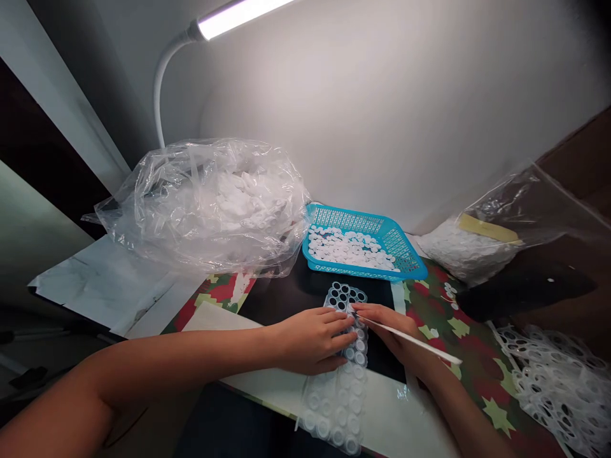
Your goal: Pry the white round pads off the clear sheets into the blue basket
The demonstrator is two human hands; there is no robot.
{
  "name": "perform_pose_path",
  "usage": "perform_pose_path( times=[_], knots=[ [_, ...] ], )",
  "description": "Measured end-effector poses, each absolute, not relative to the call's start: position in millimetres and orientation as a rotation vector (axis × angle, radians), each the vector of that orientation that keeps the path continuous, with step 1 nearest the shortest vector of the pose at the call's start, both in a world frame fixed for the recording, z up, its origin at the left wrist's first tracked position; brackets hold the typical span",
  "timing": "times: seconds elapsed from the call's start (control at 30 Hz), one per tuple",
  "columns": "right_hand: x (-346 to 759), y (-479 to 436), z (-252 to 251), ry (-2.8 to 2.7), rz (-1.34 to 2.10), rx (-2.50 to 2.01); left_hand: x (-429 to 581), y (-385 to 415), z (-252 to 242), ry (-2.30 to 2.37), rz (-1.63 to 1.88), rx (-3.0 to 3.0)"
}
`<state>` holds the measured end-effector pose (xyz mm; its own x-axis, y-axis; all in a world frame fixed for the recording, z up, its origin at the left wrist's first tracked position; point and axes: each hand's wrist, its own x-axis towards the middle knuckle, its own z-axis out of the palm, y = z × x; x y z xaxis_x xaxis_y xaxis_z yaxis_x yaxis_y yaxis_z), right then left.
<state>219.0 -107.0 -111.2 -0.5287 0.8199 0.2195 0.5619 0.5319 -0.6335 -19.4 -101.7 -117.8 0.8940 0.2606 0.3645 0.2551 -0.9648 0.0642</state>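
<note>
Worktop (470,356) room is tight: my left hand (310,340) lies flat on the clear pad sheet (338,407), right hand (391,331) clamped on a white strip (413,340).

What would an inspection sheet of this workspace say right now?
Surface: red-and-green camouflage-patterned cover under a white board.
Job's things: clear sheet of round white discs; thin white strip.
Clutter: clear plastic bag of white pieces; blue plastic mesh basket; perforated white scrap sheet.
Grippers: left hand flat on the sheet; right hand holds the strip.
Cables: nothing seen.
Surroundings: white gooseneck lamp; white wall.
</note>
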Motion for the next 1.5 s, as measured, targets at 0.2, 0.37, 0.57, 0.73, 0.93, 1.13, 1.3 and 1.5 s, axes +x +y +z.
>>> perform_pose_path(
  times=[0.2, 0.37, 0.57, 0.73, 0.93, 1.13, 1.3, 1.5],
  knots=[
    [213.9, -108.4, -107.8, -2.249, 0.643, -1.174, -18.9, -102.2, -117.4, 0.407, 0.598, 3.046],
    [213.6, -108.9, -107.5, -2.225, 0.669, -1.243, -19.2, -102.3, -115.8, 0.404, 0.578, 3.049],
    [218.6, -108.0, -114.8, -2.207, 0.704, -1.252, -19.5, -101.7, -115.7, 0.403, 0.573, 3.056],
    [215.5, -108.0, -116.0, -2.187, 0.654, -1.225, -19.5, -101.9, -117.2, 0.410, 0.589, 3.043],
    [210.3, -108.6, -114.8, -2.153, 0.608, -1.192, -19.1, -102.1, -117.2, 0.416, 0.577, 3.044],
    [211.7, -107.2, -121.5, -2.125, 0.574, -1.228, -18.7, -102.3, -114.3, 0.416, 0.590, 3.046],
    [211.9, -106.2, -123.4, -2.120, 0.560, -1.240, -18.9, -101.8, -112.7, 0.408, 0.566, 3.046],
    [207.6, -108.2, -117.4, -2.074, 0.597, -1.267, -18.9, -101.9, -112.6, 0.410, 0.581, 3.035]
  ],
)
